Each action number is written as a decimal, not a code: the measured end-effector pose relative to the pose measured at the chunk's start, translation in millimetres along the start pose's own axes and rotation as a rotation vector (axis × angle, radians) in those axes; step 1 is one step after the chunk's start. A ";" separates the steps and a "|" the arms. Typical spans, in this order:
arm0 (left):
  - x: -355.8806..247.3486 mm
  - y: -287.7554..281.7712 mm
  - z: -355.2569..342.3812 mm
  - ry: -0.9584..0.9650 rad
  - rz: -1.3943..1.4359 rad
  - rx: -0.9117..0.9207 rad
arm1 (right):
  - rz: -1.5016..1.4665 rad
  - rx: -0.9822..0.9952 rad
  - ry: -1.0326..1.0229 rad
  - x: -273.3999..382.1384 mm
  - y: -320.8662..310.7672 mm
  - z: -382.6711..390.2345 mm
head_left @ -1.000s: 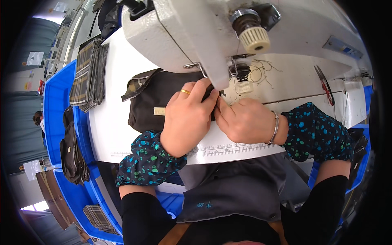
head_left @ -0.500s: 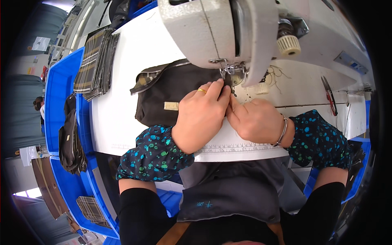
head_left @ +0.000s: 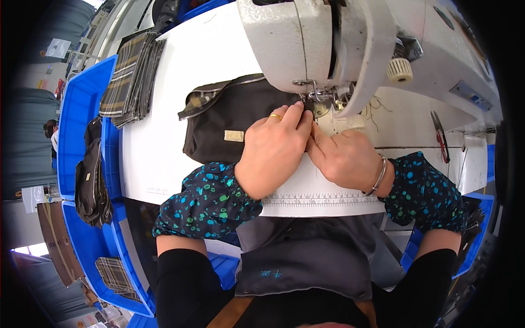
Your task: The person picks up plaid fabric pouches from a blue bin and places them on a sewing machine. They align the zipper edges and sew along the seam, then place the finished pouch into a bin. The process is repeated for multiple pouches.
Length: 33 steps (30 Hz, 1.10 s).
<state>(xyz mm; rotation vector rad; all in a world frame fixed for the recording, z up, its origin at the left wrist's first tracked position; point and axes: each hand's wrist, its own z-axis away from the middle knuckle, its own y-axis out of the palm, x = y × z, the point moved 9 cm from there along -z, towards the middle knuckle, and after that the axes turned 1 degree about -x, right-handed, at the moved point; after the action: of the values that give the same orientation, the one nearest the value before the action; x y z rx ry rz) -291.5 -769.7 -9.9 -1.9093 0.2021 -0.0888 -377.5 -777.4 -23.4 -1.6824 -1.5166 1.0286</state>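
A dark zippered pouch [head_left: 210, 136] lies on the white sewing table, its right end at the needle area of the sewing machine [head_left: 322, 90]. It has a small pale label and a metal zipper along its upper edge; some plaid shows at its top left corner. My left hand [head_left: 275, 148], a ring on one finger, presses on the pouch, fingertips close to the presser foot. Fingers bunched, my right hand [head_left: 345, 158] pinches the pouch's near right edge, touching the left hand's fingers. The cloth between the fingertips is mostly hidden.
Red-handled snips [head_left: 440, 136] and loose threads [head_left: 377, 112] lie right of the machine head. A stack of plaid cloth pieces [head_left: 128, 82] stands at the far left beside blue bins [head_left: 82, 142] with more dark pieces. A ruler strip [head_left: 322, 201] runs along the table's front edge.
The pouch's right edge and both hands keep close to the needle area. The whole view has shifted slightly, with the machine farther right in it. Both hands keep their hold.
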 end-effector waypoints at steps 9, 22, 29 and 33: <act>30.7 -4.8 1.0 -0.340 -0.075 0.142 | 0.035 0.049 0.075 -2.8 3.4 5.0; 13.4 -16.0 -5.3 -0.052 0.016 -0.102 | -0.034 -0.036 0.055 1.9 0.7 5.4; 30.3 0.4 -8.9 -0.146 0.051 -0.083 | -0.032 -0.029 0.038 3.0 0.8 5.2; 28.8 1.2 -9.3 -0.074 0.101 -0.112 | -0.042 -0.037 0.037 2.7 -0.7 5.1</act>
<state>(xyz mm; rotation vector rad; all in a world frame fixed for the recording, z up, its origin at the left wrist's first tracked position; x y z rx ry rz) -264.9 -784.0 -8.9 -2.0068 0.2574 0.0619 -382.2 -774.9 -25.6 -1.6783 -1.5490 0.9477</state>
